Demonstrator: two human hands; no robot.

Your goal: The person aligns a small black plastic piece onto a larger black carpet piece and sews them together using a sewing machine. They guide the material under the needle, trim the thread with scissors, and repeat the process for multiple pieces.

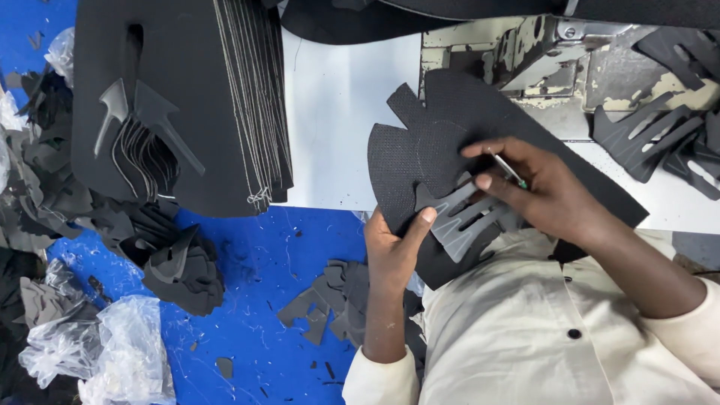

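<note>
Grey cutout (461, 219) lies on the black panel (420, 150), left hand (394, 244) gripping both from below, right hand (540, 191) pinching a pen (510, 171) just above.

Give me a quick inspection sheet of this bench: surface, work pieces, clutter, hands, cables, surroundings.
Surface: white worktable, partly bare.
Job's things: large black textured cut panel with a grey slotted overlay piece on it.
Clutter: tall stack of black sheets; grey cut pieces at the table's right end; black offcuts; crumpled clear plastic bags.
Hands: left hand grips the panel's lower edge, thumb on the overlay; right hand holds a thin green-tipped pen.
Cables: nothing seen.
Surroundings: blue floor; worn metal machine base.
</note>
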